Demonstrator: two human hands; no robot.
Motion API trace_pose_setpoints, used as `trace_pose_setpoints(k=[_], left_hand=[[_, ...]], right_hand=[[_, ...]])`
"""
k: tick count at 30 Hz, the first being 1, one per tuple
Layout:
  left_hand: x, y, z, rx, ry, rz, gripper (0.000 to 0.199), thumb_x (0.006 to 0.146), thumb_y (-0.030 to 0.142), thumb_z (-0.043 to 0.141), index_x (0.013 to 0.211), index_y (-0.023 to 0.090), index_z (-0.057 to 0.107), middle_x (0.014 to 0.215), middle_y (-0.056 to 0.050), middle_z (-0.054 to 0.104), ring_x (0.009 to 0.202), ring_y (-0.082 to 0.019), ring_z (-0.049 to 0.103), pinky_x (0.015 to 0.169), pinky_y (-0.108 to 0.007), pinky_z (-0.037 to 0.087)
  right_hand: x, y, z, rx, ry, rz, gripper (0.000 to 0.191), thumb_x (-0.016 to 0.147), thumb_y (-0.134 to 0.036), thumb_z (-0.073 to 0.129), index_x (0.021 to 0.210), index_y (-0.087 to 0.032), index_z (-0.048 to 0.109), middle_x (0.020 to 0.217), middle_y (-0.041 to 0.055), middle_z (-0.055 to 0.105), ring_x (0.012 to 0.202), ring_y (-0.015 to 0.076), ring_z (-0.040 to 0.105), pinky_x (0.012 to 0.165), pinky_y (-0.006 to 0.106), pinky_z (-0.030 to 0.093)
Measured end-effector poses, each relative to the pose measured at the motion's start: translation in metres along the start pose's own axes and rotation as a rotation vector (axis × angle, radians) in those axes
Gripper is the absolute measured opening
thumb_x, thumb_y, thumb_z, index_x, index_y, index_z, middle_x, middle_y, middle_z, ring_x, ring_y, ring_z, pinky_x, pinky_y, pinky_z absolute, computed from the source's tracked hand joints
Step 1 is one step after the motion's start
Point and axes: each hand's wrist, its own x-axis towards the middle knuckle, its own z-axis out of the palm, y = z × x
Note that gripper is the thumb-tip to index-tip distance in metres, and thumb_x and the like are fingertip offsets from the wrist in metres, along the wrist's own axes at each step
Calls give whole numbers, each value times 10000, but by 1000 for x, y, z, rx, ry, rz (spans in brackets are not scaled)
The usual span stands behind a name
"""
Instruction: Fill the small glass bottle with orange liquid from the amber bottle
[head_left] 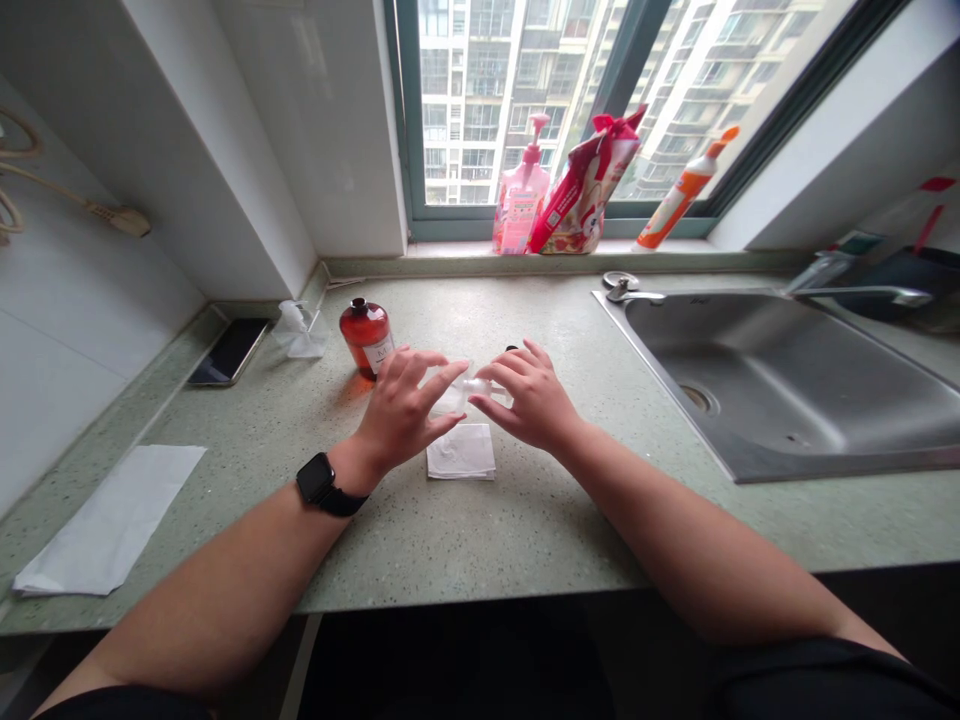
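Note:
A small clear plastic bottle (465, 390) lies on its side between my two hands, a little above the countertop. My left hand (405, 405) has its fingers over the bottle's left part, with the thumb below. My right hand (532, 395) curls around its right end. A folded white tissue (461, 452) lies just below both hands. An amber bottle with a black cap (366, 335) stands beyond my left hand, apart from it. A small black object (511, 348) is mostly hidden behind my right fingers.
The speckled green countertop (480, 530) holds a smartphone (229, 352), a clear plastic piece (298, 332) and a white paper sheet (112, 520). A steel sink (787, 385) with a faucet (855, 295) lies right. Several pink, red and orange packages line the windowsill (562, 248).

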Motion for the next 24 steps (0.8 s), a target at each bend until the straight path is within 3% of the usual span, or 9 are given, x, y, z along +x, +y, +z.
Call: trace_pose_setpoints(k=[5, 7, 9, 14, 19, 24], left_hand=[[-1, -1, 2, 12, -13, 10, 642, 910, 378, 831, 1507, 300, 607, 1330, -114, 663, 1257, -360, 595, 1196, -601, 436], [-2, -1, 2, 14, -26, 9, 635, 914, 376, 826, 1507, 307, 609, 1332, -112, 664, 1262, -359, 593, 1200, -603, 431], [-2, -1, 2, 20, -34, 8, 626, 923, 381, 819, 1507, 307, 609, 1330, -111, 666, 1259, -355, 594, 1203, -603, 427], [-2, -1, 3, 15, -16, 23, 631, 919, 365, 830, 1505, 284, 611, 1325, -112, 663, 1262, -344, 598, 1228, -582, 415], [-2, 0, 4, 40, -20, 32, 618, 925, 360, 827, 1497, 264, 613, 1317, -111, 664, 1260, -334, 602, 1234, -578, 421], [-2, 0, 3, 58, -30, 35, 640, 910, 340, 842, 1500, 248, 613, 1319, -118, 668, 1252, -330, 609, 1240, -582, 421]], right_hand=[[-2, 1, 6, 33, 10, 29, 198, 946, -385, 661, 1109, -294, 596, 1086, 73, 707, 1064, 297, 655, 1229, 604, 376], [-2, 2, 7, 36, -18, 34, 127, 993, -411, 608, 1043, -294, 599, 1088, 76, 701, 1072, 296, 652, 1216, 604, 384], [-2, 4, 7, 39, -31, 37, 181, 1034, -459, 560, 998, -289, 609, 1095, 80, 703, 1080, 296, 654, 1197, 609, 391], [-1, 4, 6, 61, -11, 24, 225, 971, -453, 633, 1102, -275, 590, 1102, 90, 701, 1071, 301, 648, 1157, 577, 423], [-1, 3, 5, 51, -49, 44, 180, 1033, -421, 543, 996, -256, 604, 1122, 103, 704, 1066, 292, 644, 1096, 534, 438], [-1, 6, 6, 78, -82, 38, 204, 980, -410, 617, 1099, -246, 591, 1123, 110, 697, 1072, 298, 628, 1024, 486, 471]])
